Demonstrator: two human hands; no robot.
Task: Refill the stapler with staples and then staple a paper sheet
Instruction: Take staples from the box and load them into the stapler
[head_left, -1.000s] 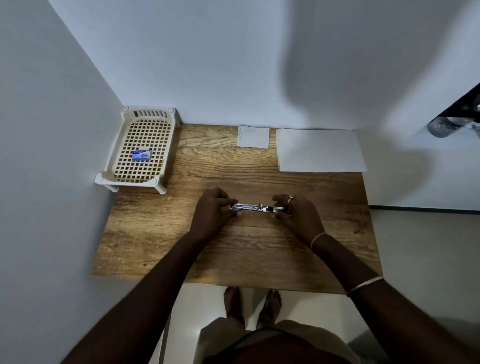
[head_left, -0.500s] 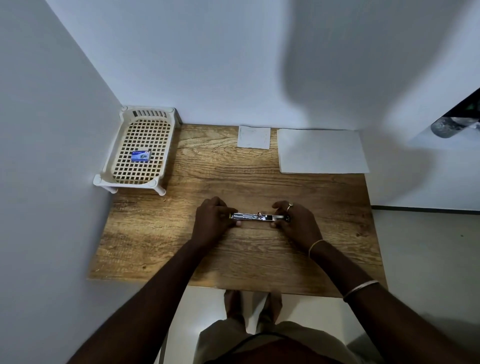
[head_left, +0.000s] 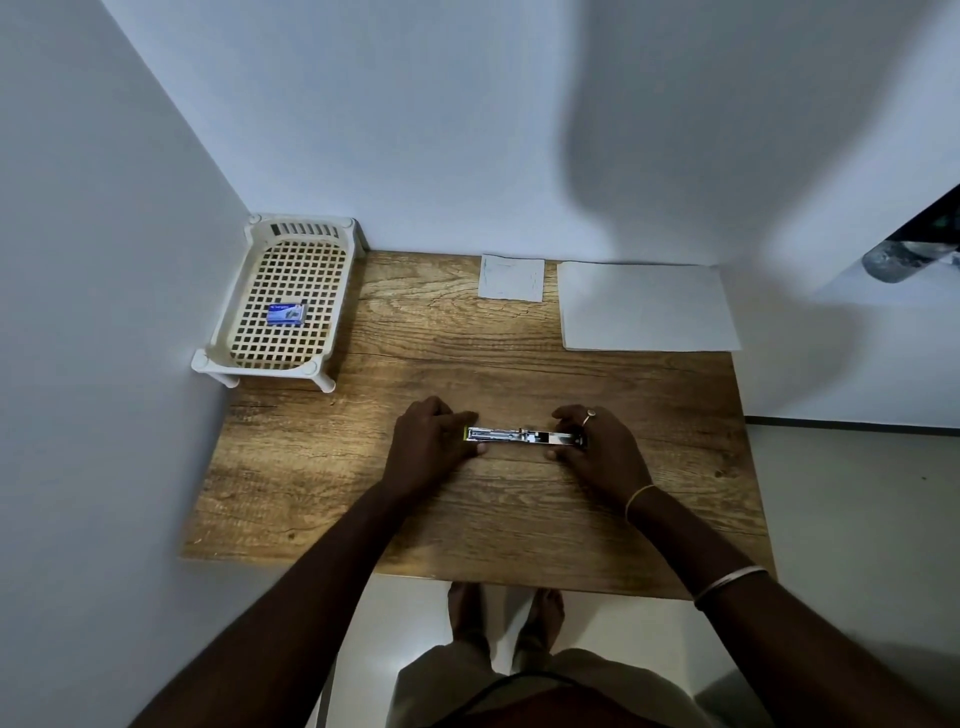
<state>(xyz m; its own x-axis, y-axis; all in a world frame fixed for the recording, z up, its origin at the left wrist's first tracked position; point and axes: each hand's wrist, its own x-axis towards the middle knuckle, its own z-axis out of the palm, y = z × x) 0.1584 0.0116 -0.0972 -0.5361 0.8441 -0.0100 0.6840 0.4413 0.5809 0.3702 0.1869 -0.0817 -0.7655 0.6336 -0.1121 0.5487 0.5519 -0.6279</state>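
A metal stapler (head_left: 519, 435) lies folded flat open on the wooden table (head_left: 467, 519), its shiny channel facing up. My left hand (head_left: 434, 447) pinches its left end and my right hand (head_left: 597, 452) grips its right end. A small blue staple box (head_left: 285, 314) sits inside the cream lattice tray (head_left: 228, 343) at the back left. A large white paper sheet (head_left: 647, 306) lies at the back right, with a smaller square of paper (head_left: 511, 278) beside it.
White walls close in the table on the left and at the back. The tray stands on short legs in the corner. The table's front edge runs just above my feet (head_left: 504, 608). A dark object (head_left: 904, 254) juts in at the right.
Both hands and the stapler have shifted slightly toward me on the table; the grip on both ends is the same.
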